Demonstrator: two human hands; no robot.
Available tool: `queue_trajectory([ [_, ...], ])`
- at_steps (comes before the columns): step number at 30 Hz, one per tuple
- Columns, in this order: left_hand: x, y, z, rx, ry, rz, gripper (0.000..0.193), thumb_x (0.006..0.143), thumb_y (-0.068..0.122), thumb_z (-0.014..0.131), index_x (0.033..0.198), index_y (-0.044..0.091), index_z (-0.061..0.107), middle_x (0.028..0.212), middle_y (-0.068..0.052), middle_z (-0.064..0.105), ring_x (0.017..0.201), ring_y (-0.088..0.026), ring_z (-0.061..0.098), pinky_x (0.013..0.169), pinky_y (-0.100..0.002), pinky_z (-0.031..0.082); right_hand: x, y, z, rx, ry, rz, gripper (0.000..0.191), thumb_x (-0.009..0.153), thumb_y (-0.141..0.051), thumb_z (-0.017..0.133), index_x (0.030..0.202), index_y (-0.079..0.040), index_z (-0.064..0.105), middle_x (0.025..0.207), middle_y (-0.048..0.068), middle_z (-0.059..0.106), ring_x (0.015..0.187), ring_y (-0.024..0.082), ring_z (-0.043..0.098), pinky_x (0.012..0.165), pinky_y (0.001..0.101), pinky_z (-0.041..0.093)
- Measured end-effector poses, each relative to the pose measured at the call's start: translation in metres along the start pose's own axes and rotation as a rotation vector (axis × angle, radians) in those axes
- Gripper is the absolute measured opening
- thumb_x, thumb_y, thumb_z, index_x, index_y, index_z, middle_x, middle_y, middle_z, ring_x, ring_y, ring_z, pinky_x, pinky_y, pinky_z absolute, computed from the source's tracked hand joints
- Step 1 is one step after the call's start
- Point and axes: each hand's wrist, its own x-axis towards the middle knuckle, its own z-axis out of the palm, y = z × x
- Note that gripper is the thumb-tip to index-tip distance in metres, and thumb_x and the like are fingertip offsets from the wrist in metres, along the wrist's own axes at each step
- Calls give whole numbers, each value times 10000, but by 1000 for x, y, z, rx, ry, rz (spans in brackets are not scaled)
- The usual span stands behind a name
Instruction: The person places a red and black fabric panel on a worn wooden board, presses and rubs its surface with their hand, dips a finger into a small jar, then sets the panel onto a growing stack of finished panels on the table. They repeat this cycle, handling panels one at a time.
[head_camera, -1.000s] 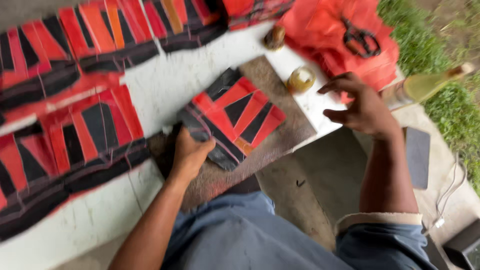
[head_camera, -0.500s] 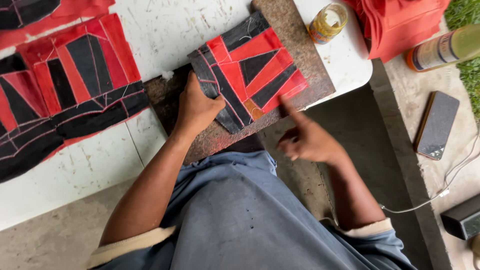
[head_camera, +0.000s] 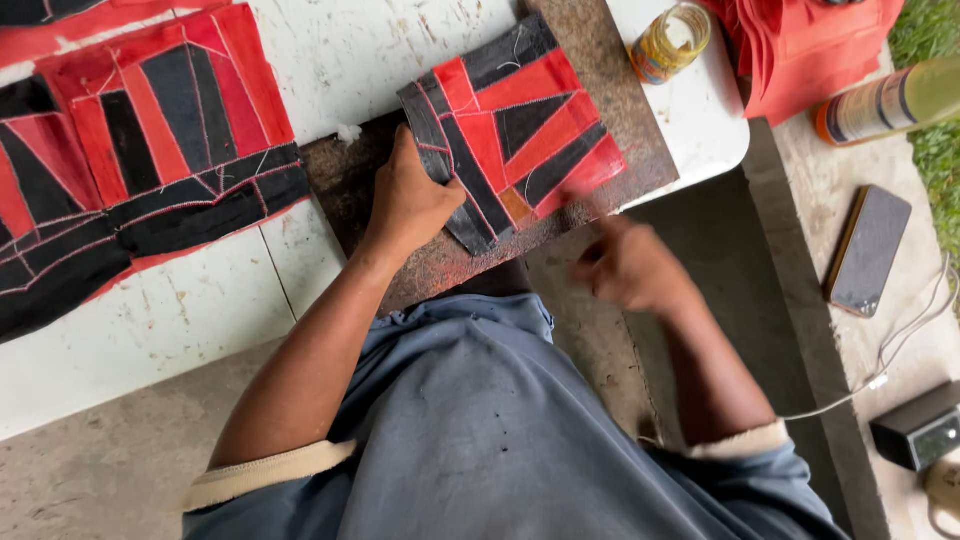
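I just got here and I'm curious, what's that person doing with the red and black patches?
A person sits at a white table. Their left hand presses on a red and black patchwork piece lying on a brown board. Their right hand is blurred, below the table's edge and holding nothing I can see. A bigger patchwork piece lies to the left, and a small jar stands near the board.

Soft even daylight, faint shadows; right hand (head_camera: 628, 265) motion-blurred (rest sharp).
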Motion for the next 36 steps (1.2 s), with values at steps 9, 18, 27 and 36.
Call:
queue_trajectory([
  [9, -2, -2, 3, -2, -1, 26, 547, 797, 125, 765, 1257, 31, 486, 1154, -227, 714, 1115, -434, 669, 903, -484, 551, -3, -22, 33, -155, 76, -125, 978, 745, -167, 700, 1612, -254, 255, 674, 157, 719, 597, 326, 716, 607, 418, 574],
  [18, 0, -4, 10, -16, 27, 50, 501, 800, 111, 748, 1216, 4, 489, 1065, -238, 732, 1040, -445, 692, 845, -486, 573, -1, -28, 52, -591, 151, -113, 841, 839, -209, 651, 1588, -409, 324, 663, 157, 686, 582, 368, 684, 532, 492, 547],
  [27, -1, 1, 7, -14, 20, 28, 517, 807, 120, 768, 1221, 3, 482, 1085, -245, 727, 1057, -450, 684, 840, -479, 578, -1, -35, 55, -663, 46, -127, 833, 889, -225, 617, 1611, -416, 248, 672, 169, 698, 605, 372, 692, 553, 503, 553],
  [36, 0, 1, 2, 30, -25, 27, 525, 793, 97, 764, 1225, -2, 482, 1093, -249, 720, 1058, -451, 681, 867, -486, 565, 3, 19, 10, -817, 177, 155, 975, 864, -135, 599, 1673, -430, 141, 744, 179, 708, 637, 356, 707, 583, 494, 567],
])
